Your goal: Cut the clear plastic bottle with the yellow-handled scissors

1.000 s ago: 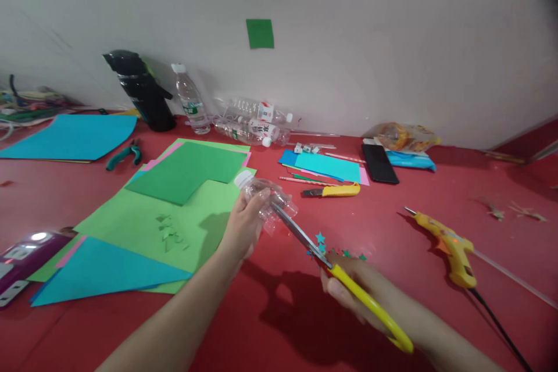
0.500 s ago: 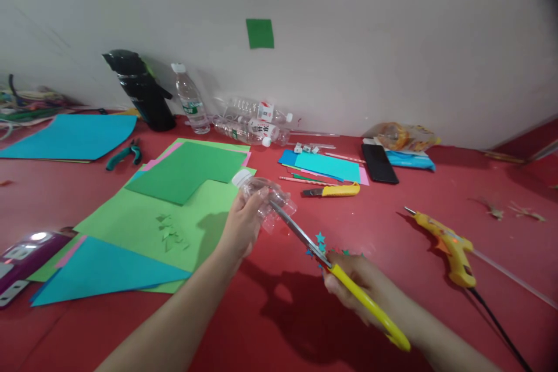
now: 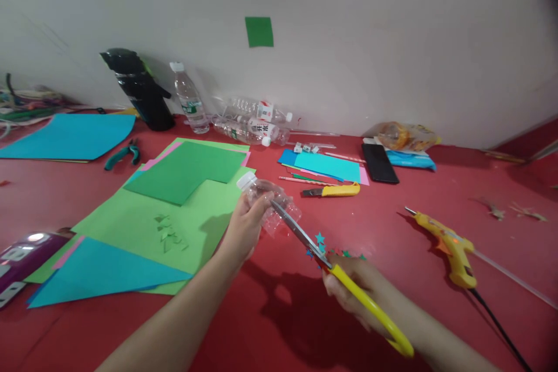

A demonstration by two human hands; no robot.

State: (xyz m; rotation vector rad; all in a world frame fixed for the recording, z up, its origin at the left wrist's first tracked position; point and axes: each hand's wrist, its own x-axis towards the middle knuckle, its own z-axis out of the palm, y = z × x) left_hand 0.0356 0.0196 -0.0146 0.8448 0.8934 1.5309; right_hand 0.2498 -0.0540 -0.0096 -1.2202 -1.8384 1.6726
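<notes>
My left hand (image 3: 249, 222) grips the cut top of a clear plastic bottle (image 3: 283, 209), its white cap pointing up and to the left. In my right hand (image 3: 353, 285) is a pair of scissors (image 3: 370, 308) with yellow handles. The blade tips meet the plastic close to my left thumb; the blades look nearly closed. Some of my right fingers are hidden behind the handles. Small coloured paper stars (image 3: 320, 239) lie on the red table just beyond my right hand.
Green sheets (image 3: 218, 203) with small green scraps lie left. A yellow utility knife (image 3: 335, 190), paper strips and a phone (image 3: 379, 163) lie ahead. At right is a corded glue gun (image 3: 449, 244). Plastic bottles (image 3: 253, 122) and a black flask (image 3: 142, 93) are by the white partition (image 3: 349, 58).
My left hand and the bottle top have shifted slightly to the right, and the bottle piece has turned a little. The scissors remain almost in the same place.
</notes>
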